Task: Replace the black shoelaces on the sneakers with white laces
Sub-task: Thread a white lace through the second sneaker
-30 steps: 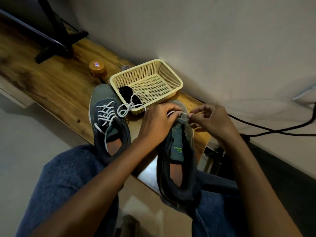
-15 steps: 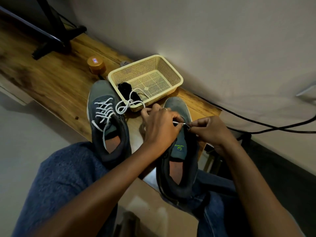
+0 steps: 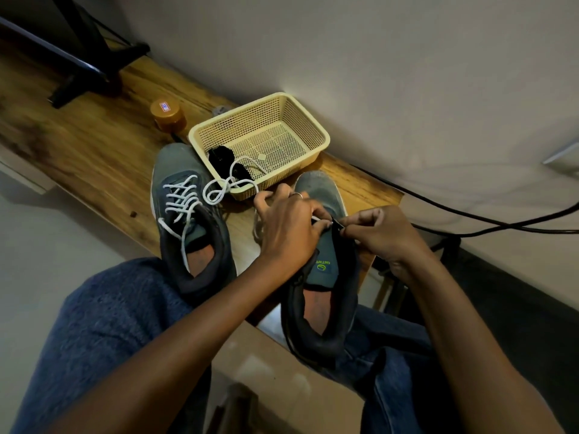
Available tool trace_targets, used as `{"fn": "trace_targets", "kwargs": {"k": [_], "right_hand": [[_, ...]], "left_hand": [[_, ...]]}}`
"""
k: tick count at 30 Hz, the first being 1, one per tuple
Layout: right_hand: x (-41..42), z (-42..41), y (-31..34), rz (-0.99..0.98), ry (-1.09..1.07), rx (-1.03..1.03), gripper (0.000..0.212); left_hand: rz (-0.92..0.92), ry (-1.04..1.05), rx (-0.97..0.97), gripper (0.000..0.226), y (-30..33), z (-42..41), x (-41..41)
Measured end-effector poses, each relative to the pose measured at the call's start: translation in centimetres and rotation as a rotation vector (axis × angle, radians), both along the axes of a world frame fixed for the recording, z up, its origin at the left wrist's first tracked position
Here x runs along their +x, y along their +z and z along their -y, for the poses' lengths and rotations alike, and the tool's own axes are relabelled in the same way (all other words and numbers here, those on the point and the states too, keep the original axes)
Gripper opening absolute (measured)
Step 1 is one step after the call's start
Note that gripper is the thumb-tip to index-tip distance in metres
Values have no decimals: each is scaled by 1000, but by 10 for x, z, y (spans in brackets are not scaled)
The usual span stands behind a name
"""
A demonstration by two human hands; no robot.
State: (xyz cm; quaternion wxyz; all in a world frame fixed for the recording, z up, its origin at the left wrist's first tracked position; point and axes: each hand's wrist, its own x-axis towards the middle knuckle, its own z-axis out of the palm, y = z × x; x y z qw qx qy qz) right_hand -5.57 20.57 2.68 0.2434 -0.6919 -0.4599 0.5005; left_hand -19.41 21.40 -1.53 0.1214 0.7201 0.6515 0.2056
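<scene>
Two grey sneakers stand on the wooden table (image 3: pixel 94 145) with their heels toward me. The left sneaker (image 3: pixel 188 227) is threaded with a white lace (image 3: pixel 181 198) whose loose end loops toward the basket. Over the right sneaker (image 3: pixel 322 292), my left hand (image 3: pixel 288 227) pinches a short stretch of white lace (image 3: pixel 316 218) at the eyelets. My right hand (image 3: pixel 382 233) pinches the same lace's tip at the shoe's right eyelet row. A bundle of black laces (image 3: pixel 224 158) lies in the near corner of the cream basket (image 3: pixel 310 133).
An orange-lidded jar (image 3: pixel 167 115) stands behind the left sneaker. A black stand base (image 3: pixel 94 64) occupies the table's far left. Black cables (image 3: pixel 470 217) run along the wall on the right. My knees in blue jeans are under the table's near edge.
Both hands have come down from above the right sneaker's toe to its eyelet area and drawn closer together. The right sneaker has dropped lower, so its toe now shows.
</scene>
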Motion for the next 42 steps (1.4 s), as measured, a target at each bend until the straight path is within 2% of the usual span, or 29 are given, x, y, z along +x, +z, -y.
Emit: {"fn": "trace_targets", "kwargs": {"k": [8, 14, 22, 29, 37, 42], "right_hand": [[2, 1, 4, -38, 16, -16, 15], [2, 1, 0, -3, 21, 9, 13], [4, 1, -1, 50, 90, 28, 13], [4, 3, -7, 122, 118, 77, 17], [4, 3, -5, 69, 60, 24, 13], [6, 1, -6, -30, -19, -29, 12]], "left_hand": [[63, 93, 70, 6, -4, 10, 7], [112, 116, -114, 12, -7, 6, 5], [207, 99, -161, 11, -14, 6, 5], [164, 61, -108, 14, -17, 5, 3], [-12, -21, 8, 18, -8, 2, -2], [-8, 1, -17, 19, -3, -2, -5]]}}
